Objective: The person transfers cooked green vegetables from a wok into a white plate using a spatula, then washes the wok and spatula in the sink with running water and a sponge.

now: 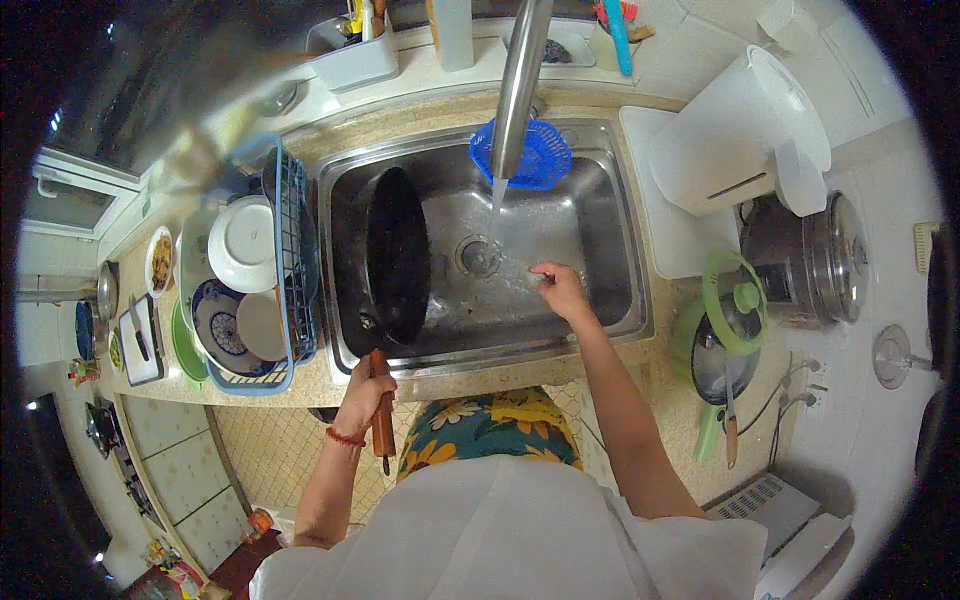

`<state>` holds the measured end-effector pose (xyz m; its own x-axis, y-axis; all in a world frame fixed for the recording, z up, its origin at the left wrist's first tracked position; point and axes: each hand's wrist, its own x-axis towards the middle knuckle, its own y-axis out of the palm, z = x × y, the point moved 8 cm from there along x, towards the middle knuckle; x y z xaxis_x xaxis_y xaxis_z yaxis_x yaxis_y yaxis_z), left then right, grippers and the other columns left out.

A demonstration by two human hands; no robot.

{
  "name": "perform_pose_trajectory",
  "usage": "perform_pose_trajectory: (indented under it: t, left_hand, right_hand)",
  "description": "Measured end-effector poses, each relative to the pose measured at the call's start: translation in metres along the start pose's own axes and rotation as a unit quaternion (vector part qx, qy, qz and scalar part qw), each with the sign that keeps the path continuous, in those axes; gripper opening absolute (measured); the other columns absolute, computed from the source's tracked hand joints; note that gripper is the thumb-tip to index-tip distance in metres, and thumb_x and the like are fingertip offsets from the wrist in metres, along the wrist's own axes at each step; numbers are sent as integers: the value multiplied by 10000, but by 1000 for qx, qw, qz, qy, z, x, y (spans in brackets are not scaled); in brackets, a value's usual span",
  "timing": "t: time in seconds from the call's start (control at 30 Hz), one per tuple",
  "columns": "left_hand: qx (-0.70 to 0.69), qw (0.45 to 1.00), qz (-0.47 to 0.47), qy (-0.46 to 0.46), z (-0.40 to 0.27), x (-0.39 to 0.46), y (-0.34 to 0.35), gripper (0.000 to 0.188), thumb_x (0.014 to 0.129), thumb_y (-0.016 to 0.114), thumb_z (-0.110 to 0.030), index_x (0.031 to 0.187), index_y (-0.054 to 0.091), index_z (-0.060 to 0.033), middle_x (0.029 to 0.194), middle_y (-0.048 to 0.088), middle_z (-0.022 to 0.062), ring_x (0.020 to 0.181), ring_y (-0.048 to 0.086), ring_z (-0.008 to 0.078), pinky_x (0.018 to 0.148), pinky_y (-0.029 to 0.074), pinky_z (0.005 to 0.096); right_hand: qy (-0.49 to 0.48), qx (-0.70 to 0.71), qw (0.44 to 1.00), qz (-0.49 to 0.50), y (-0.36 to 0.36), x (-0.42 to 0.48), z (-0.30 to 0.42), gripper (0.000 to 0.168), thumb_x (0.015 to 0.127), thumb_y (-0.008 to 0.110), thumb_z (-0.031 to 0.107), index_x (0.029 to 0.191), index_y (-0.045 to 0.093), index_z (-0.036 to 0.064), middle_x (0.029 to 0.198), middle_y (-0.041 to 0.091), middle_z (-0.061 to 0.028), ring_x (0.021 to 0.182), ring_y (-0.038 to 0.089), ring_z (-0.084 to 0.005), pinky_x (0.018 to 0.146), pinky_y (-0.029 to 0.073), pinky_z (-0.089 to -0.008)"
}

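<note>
My left hand point(367, 395) grips the wooden handle point(382, 409) of a dark wok point(397, 255), which is tilted on its side in the left part of the steel sink point(525, 300). Over the sink's right part is my right hand point(561, 291), its fingers drawn together; whether anything small is between them cannot be told. Water runs from the metal faucet point(516, 97) into the sink near the drain point(478, 256). A blue plastic strainer basket point(536, 154) sits at the sink's back edge, behind the faucet.
Left of the sink stands a blue dish rack point(289, 255) with plates and bowls. On the right are a white cutting board point(637, 187), a white plastic container point(720, 142), a green pot point(690, 337) with a lid, and a knife point(730, 420). A utensil holder point(360, 64) stands on the back ledge.
</note>
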<state>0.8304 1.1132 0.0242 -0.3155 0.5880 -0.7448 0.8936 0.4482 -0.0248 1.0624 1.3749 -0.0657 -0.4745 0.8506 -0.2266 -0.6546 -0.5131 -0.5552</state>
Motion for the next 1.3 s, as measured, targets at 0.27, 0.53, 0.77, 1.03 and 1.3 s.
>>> perform_pose_trajectory:
  t: [0.27,0.53,0.77,1.03,1.3]
  left_hand:
    - [-8,994,-46,95,7,-1,-11,262,627,503,8,871,412,-23,664,449,49,496,467,140,431,400,261]
    - [14,995,-46,85,-4,3,4,239,639,524,-21,860,438,-58,662,451,21,508,465,125,433,392,242]
    - [-75,995,68,-8,-18,8,20,243,652,551,-72,876,462,-41,611,475,36,475,476,141,408,386,243]
    - [-207,939,245,-120,3,10,63,314,667,620,-142,914,436,-79,577,429,-3,441,435,98,370,342,200]
    - [-213,913,316,-147,9,9,82,367,664,635,-140,958,423,-83,592,430,12,433,426,106,351,325,205]
  right_hand:
    - [19,0,1000,20,4,5,4,256,667,590,25,917,627,69,895,619,-112,776,590,-241,719,460,-314]
    - [2,-34,999,-11,-4,8,1,251,685,570,-3,920,626,67,877,604,-91,743,567,-186,687,449,-275]
    - [-8,-29,998,-52,-13,20,0,259,669,581,9,909,628,92,913,573,-129,779,570,-257,706,454,-321]
    - [-25,27,999,-18,-5,42,48,236,674,611,71,909,614,53,854,602,-152,810,575,-292,717,450,-353]
    - [51,-356,873,328,87,69,-13,379,719,472,95,1076,500,-28,1121,473,-270,1032,482,-376,866,408,-379]
